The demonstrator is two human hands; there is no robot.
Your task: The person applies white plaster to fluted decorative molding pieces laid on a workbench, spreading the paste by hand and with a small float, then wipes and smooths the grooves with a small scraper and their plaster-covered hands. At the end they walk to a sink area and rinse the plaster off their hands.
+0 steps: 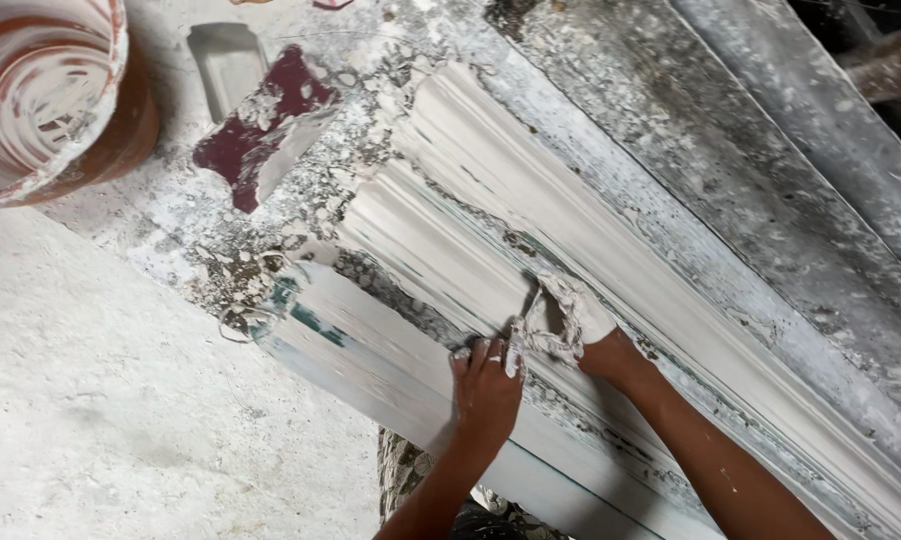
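Note:
A long white plaster moulding (491, 190) with ridged profile lies diagonally across a plaster-crusted workbench (731, 150). My left hand (486, 385) rests flat on the smooth lower band of the moulding, fingers apart and dotted with plaster. My right hand (571, 315), thickly coated in wet white plaster, presses into a groove of the moulding beside the left hand, and it seems closed on a clump of fibrous plaster material (541, 335).
An orange bucket (51, 100) smeared with white plaster stands at the top left. A dark red scraper-like tool (266, 125) lies near the moulding's end, next to a small rectangular tray (226, 60). A rough white surface (121, 400) fills the lower left.

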